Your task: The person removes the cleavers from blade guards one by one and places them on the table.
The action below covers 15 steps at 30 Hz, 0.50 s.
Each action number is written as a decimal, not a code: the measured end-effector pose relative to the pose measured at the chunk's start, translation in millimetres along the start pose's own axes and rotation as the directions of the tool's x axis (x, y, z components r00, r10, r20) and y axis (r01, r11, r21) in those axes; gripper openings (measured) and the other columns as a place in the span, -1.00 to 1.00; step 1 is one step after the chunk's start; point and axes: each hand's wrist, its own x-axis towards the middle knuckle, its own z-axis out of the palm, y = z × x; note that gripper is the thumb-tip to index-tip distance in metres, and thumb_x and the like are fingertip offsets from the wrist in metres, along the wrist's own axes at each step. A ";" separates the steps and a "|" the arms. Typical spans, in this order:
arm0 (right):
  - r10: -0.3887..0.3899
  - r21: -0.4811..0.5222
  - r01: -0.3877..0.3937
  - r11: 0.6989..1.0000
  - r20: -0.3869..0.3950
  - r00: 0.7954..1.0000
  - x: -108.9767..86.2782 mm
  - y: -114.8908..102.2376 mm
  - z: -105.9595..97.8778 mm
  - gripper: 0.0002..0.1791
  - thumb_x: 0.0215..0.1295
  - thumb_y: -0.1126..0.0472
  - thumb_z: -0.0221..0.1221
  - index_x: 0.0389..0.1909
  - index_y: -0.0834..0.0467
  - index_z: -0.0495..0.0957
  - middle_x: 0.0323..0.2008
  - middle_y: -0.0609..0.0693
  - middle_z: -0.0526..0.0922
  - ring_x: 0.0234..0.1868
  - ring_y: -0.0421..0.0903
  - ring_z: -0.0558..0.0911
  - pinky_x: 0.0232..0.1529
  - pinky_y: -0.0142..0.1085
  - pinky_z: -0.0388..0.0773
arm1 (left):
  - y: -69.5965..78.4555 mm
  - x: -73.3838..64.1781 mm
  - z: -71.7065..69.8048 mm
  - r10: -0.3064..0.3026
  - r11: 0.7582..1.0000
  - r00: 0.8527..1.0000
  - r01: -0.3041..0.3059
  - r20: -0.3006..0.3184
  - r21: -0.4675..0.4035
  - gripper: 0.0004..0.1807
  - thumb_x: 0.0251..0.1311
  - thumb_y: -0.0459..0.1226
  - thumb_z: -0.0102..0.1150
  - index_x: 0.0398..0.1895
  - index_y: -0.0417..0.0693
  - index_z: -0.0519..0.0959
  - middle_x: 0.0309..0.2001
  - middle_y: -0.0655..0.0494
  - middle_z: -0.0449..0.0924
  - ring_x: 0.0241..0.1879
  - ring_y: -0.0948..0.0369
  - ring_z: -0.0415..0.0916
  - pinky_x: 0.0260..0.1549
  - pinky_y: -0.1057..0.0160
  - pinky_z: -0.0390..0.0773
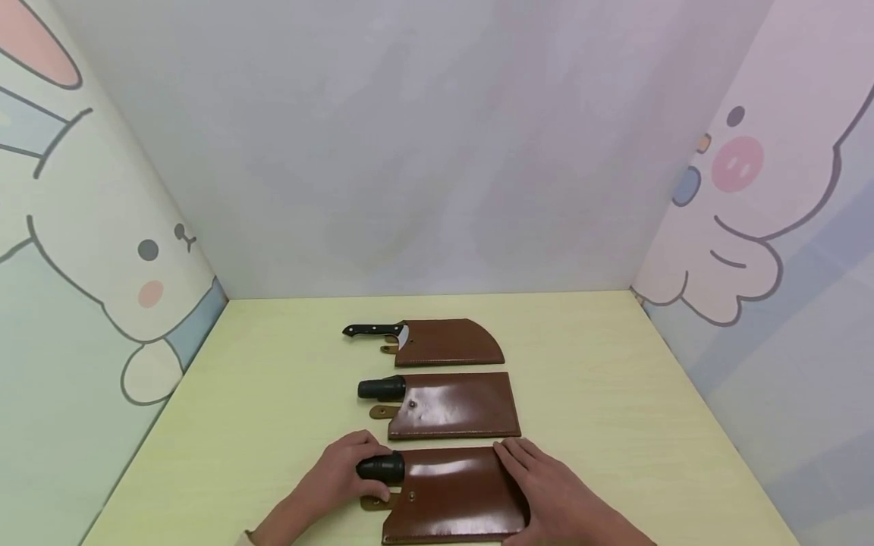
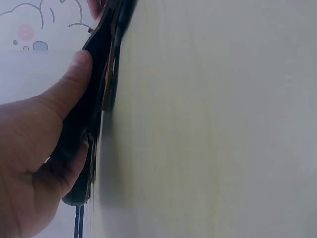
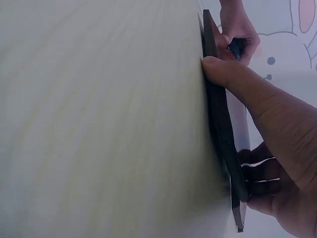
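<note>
Nearest me in the head view lies a brown leather knife sheath, with a cleaver's black handle sticking out at its left end and the blade hidden inside. My left hand grips that handle, thumb on the near side and fingers on the far side. A snap strap lies beside the thumb. At the sheath's right end, my right hand holds it across its width. The right wrist view shows the thumb on one edge of the sheath and the fingers at the opposite edge.
Beyond it lie two more sheathed knives in a column: a rectangular brown sheath with a black handle, and a round-cornered sheath with a riveted black handle. Cartoon-printed side walls and a plain back wall enclose the pale table.
</note>
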 end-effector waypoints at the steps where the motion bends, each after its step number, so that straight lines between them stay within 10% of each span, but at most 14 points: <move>1: -0.006 -0.005 0.006 1.000 -0.007 1.000 -0.1 0.2 -1.0 0.39 -0.08 -0.79 0.01 0.50 0.24 0.28 0.45 0.17 0.38 0.44 0.16 0.39 0.23 -0.05 0.52 | 0.7 -0.4 -0.6 0.010 1.000 1.000 -0.010 -0.010 0.002 -0.45 -0.11 0.23 0.49 -0.11 0.15 0.75 -0.20 0.42 0.53 -0.23 0.43 0.43 -0.25 0.31 0.53; 15: -0.114 -0.100 0.096 0.990 -0.193 0.974 -1.3 3.6 -19.2 0.36 -0.12 -0.75 0.14 0.49 0.22 0.31 0.39 0.18 0.46 0.36 0.16 0.48 0.13 -0.05 0.58 | 11.9 2.8 -10.6 0.148 0.979 0.971 -0.117 -0.186 0.165 -0.58 -0.05 0.08 0.58 -0.16 0.09 0.79 -0.29 0.43 0.46 -0.32 0.48 0.34 -0.37 0.44 0.47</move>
